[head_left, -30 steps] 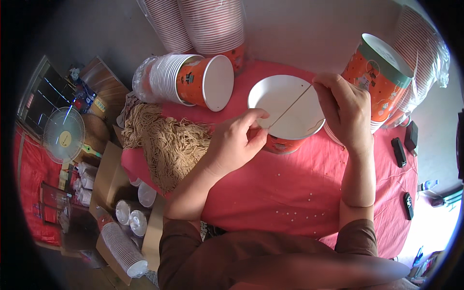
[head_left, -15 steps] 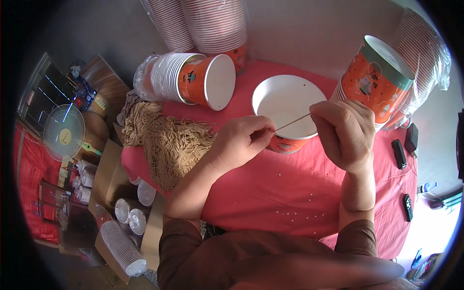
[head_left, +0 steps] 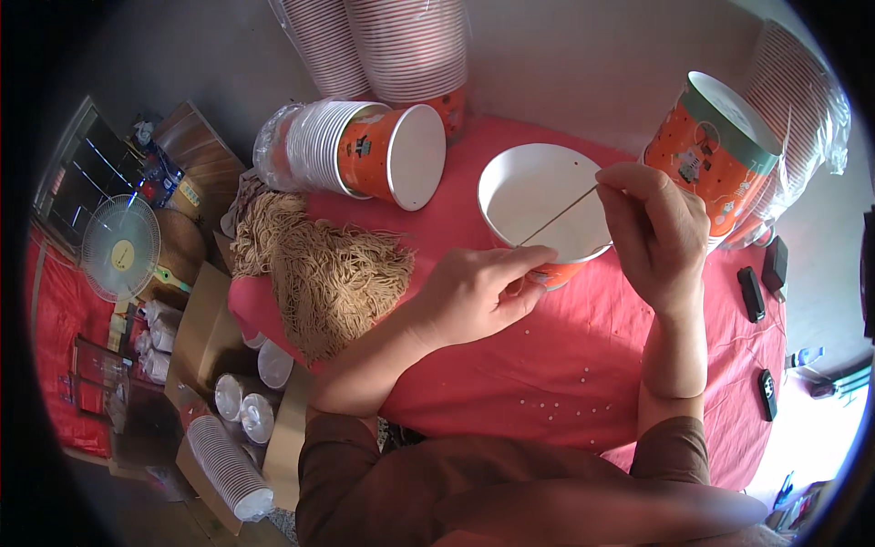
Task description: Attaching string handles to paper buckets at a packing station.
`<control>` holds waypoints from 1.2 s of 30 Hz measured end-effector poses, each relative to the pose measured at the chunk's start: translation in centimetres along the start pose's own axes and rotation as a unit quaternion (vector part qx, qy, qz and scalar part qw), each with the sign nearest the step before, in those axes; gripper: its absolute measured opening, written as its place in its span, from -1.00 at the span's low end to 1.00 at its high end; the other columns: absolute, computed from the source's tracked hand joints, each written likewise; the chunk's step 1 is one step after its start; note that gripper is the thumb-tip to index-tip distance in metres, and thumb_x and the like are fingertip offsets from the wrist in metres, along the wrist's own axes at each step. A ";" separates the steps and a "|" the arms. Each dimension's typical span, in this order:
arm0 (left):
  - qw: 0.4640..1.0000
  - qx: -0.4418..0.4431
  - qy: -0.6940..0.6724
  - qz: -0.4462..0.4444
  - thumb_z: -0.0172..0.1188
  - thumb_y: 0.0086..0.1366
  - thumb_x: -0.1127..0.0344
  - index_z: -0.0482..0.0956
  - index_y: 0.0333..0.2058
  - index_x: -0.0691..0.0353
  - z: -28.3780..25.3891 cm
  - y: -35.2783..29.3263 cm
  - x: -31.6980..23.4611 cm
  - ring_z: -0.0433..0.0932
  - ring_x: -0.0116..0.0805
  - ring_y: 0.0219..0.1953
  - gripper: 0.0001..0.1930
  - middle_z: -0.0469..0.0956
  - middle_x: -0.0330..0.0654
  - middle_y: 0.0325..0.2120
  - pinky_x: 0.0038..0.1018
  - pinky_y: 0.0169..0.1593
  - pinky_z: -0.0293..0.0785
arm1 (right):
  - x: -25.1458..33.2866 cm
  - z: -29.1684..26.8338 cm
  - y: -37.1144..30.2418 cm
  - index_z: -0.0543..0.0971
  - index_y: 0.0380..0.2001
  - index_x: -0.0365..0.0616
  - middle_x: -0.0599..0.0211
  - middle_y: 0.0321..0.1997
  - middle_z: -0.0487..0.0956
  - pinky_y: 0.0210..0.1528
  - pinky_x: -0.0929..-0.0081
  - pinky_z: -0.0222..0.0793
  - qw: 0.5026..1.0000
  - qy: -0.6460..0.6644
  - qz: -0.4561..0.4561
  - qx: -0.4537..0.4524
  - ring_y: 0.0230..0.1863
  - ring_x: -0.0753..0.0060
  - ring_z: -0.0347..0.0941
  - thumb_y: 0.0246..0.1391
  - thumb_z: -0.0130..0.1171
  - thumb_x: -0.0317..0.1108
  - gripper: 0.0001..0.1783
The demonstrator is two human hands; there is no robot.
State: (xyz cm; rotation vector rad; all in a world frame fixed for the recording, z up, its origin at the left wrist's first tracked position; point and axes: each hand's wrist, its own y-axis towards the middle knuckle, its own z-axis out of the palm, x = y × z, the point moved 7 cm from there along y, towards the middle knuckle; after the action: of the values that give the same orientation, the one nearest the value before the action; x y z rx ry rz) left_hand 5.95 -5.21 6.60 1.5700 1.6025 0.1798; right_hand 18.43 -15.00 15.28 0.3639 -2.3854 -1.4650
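An orange-printed paper bucket (head_left: pixel 497 187) with a white inside stands on the red-covered table. A thin brown cord (head_left: pixel 561 214) runs straight and slanting across its mouth. My right hand (head_left: pixel 658 232), raised at the bucket's right, pinches the cord's upper end between thumb and fingers. Lower left, the cord meets the near rim just behind my left hand (head_left: pixel 483 296). That hand is bent round the bucket's near side, its fingertips at the rim; its hidden fingers and the cord's far end do not show. A small dark hole marks the far rim.
Left of my hands lies a heap of tan cords (head_left: pixel 342 278). A sleeve of nested buckets (head_left: pixel 392 155) lies behind it; tall bucket stacks rise at the back. An upturned bucket stack (head_left: pixel 715 150) stands right. White bits (head_left: pixel 551 406) dot the red cloth (head_left: pixel 510 374). A carton (head_left: pixel 205 328) stands lower left.
My left hand has shifted right and slightly down, from pinching the cord's end to the bucket's near rim. My right hand has risen slightly, and more cord shows between the hands.
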 end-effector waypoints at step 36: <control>0.824 -0.006 -0.528 -0.205 0.07 0.49 0.27 0.62 -0.16 0.30 1.5 -1.0 3.2 0.51 -0.57 -0.57 -0.77 0.62 -0.17 -0.46 -0.67 -0.57 0.40 | -4.1 3.8 -1.4 0.56 -0.27 -0.31 0.33 -0.22 0.55 -0.38 0.69 0.21 0.772 0.601 0.206 -0.004 -0.41 0.68 0.30 0.25 -0.16 -0.69 -0.74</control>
State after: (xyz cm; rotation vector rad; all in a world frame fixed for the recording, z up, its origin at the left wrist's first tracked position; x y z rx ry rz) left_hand 6.66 -3.29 3.59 0.9363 0.9553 -0.7922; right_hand 20.78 -11.02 11.85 0.5144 -1.2623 -0.6376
